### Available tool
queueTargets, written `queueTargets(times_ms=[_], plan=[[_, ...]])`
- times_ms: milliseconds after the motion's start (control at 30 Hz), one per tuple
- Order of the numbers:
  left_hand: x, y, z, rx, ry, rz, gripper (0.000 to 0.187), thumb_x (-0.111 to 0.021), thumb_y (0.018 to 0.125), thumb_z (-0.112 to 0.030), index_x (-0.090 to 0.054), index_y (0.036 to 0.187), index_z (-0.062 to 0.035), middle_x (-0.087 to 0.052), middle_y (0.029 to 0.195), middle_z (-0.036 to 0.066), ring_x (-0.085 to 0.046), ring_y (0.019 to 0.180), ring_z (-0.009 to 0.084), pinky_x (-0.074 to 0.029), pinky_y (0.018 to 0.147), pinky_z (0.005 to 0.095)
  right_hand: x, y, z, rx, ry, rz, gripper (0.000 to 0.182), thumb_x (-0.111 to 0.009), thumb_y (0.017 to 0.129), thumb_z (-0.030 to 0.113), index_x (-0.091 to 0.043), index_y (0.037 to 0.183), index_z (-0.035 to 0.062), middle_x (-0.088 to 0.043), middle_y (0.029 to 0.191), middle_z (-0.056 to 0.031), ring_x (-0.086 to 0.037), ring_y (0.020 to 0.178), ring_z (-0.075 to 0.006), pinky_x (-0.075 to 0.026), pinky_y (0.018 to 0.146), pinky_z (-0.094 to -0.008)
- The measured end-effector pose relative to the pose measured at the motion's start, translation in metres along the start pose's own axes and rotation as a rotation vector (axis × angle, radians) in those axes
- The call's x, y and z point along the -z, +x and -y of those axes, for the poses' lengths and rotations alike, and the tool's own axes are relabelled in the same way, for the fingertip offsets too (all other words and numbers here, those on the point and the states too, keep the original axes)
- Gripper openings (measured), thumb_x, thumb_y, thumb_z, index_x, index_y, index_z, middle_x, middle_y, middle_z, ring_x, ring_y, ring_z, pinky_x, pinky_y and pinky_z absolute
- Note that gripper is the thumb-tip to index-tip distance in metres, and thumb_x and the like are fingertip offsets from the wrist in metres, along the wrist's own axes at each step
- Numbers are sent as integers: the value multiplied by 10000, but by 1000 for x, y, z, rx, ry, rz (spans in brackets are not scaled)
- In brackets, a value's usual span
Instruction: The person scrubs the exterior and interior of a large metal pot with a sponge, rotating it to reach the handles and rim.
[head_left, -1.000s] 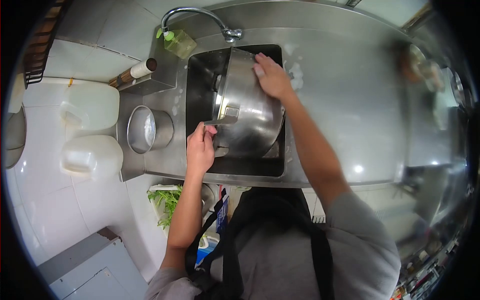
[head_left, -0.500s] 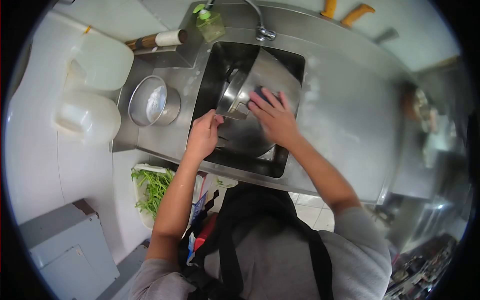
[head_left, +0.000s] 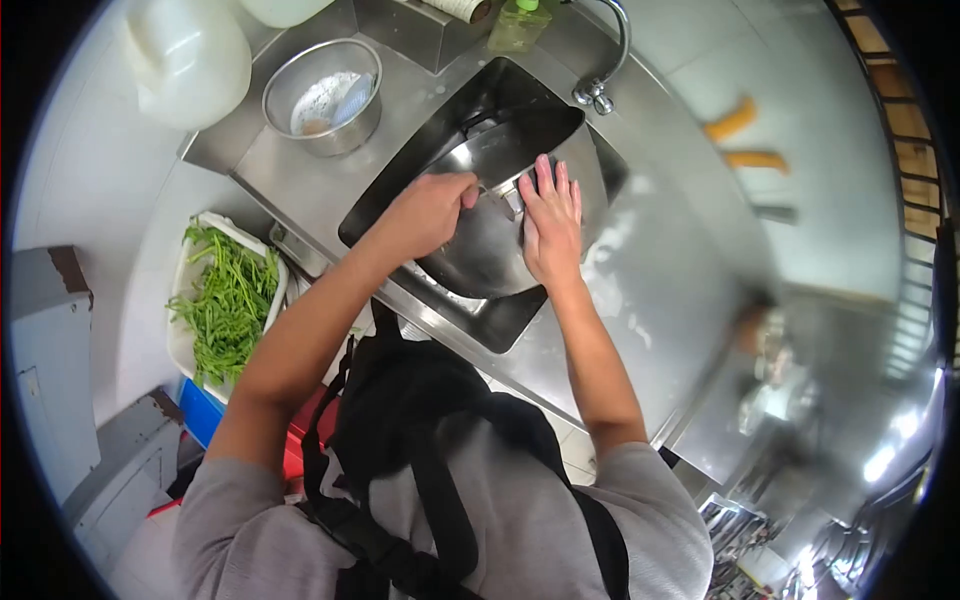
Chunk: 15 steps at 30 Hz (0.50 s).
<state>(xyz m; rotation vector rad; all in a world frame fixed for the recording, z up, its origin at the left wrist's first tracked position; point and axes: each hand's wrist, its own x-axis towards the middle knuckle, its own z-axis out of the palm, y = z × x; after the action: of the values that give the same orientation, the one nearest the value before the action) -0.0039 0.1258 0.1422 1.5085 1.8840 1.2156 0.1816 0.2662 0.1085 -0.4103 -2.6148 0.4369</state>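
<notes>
A large, deep metal pan (head_left: 487, 250) is tilted on its side in the sink (head_left: 372, 212), its dark inside partly showing. My left hand (head_left: 432, 210) is closed at the pan's handle, most of which the fingers hide. On the pan's outer wall, my right hand (head_left: 553, 225) lies with its fingers stretched out over a dark scouring pad (head_left: 549, 172). Only a small part of that pad shows beside the fingers. A bracket where the handle joins the pan (head_left: 512, 203) sits between the two hands.
A curved faucet (head_left: 597, 95) rises behind the sink, near a green soap bottle (head_left: 519, 27). At the left stand a metal bowl (head_left: 352, 128) with white contents and a white jug (head_left: 195, 65). Leafy greens (head_left: 232, 300) fill a white basket below. Orange-handled tools (head_left: 735, 120) are on the wall.
My view has turned, so the sink appears rotated. The pan has tipped, showing more of its inside. My left hand has turned with the handle, and my right hand stays on the outer wall.
</notes>
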Motion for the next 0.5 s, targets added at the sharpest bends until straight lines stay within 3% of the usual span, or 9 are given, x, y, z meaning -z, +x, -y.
queueTargets(times_ms=[200, 233, 267, 333, 433, 500], plan=[[-1, -2, 5, -17, 3, -28, 56, -461, 854, 13, -516, 861, 17, -583, 809, 212, -572, 805, 437, -448, 698, 445, 6, -33, -19, -14, -52, 123, 432, -539, 892, 135, -555, 1321, 85, -379, 1510, -152, -316, 1394, -431, -254, 1119, -551], [-3, -4, 5, -26, -4, -34, 57, -460, 853, 13, -516, 862, 17, -583, 809, 214, -573, 805, 437, -448, 699, 446, 2, -14, -27, 42, -74, 2, 412, -481, 942, 205, -558, 1324, 68, -380, 1505, -173, -328, 1392, -413, -280, 1113, -530], [-5, -6, 4, -21, -11, -27, 57, -460, 853, 13, -516, 862, 17, -583, 809, 214, -573, 805, 437, -448, 699, 446, -1, 7, -35, 34, -74, 9, 412, -481, 942, 205, -558, 1324, 68, -380, 1505, -173, -328, 1392, -413, -280, 1113, -530], [-7, 1, -3, 53, -13, -10, 56, -461, 849, 16, -514, 865, 18, -584, 811, 218, -573, 801, 438, -447, 699, 450, 6, 50, -44, -394, 220, -145, 435, -426, 984, 252, -525, 1357, 51, -374, 1502, -199, -339, 1393, -384, -289, 1115, -500], [-7, 8, -8, 49, -1, 7, 52, -470, 848, 15, -521, 860, 14, -590, 812, 217, -578, 797, 433, -453, 692, 434, -15, 23, -30, -327, -12, -218, 487, -473, 978, 256, -448, 1422, 57, -321, 1533, -194, -314, 1411, -368, -275, 1124, -493], [-7, 4, -5, 47, -2, -3, 56, -471, 854, 13, -527, 855, 13, -596, 809, 210, -583, 795, 428, -460, 688, 414, -7, -18, 11, -197, -77, -40, 538, -510, 952, 240, -404, 1455, 85, -285, 1561, -158, -276, 1432, -369, -250, 1132, -514]])
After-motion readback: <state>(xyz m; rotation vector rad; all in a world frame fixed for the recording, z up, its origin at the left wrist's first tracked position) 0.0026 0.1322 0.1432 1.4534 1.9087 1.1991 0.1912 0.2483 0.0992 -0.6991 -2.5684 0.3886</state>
